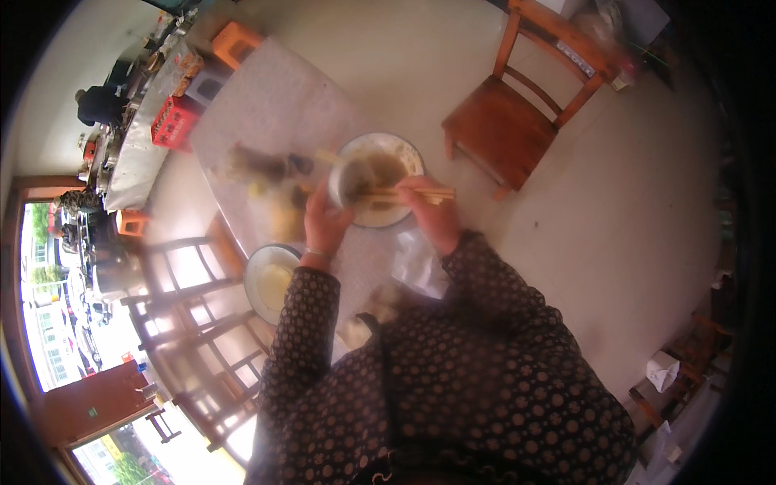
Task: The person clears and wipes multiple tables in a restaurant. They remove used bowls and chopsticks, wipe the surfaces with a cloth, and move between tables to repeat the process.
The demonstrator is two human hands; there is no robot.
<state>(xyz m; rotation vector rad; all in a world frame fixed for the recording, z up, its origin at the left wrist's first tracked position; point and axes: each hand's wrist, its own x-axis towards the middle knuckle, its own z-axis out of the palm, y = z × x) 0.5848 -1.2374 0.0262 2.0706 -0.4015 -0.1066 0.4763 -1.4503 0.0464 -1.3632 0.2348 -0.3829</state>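
My left hand (pixel 326 221) grips what looks like a small pale bowl (pixel 347 177), tilted over a white basin with a dark rim (pixel 397 221). Brownish food or liquid (pixel 388 167) lies in the basin. In my right hand (pixel 429 209) is a pair of wooden chopsticks (pixel 388 195), their tips at the small bowl. Blur hides what the tips touch. A second white basin (pixel 253 285), holding something pale yellow (pixel 276 285), sits beside my left forearm. Clear plastic (pixel 417 264) lies by my right wrist.
Blurred containers (pixel 260 163) and a yellow item (pixel 285 223) stand on the pale table (pixel 279 91). A wooden chair (pixel 503 130) is across to the right; more chairs (pixel 200 291) line the left. A red crate (pixel 176 124), an orange stool (pixel 236 45) and a person (pixel 103 106) are farther off.
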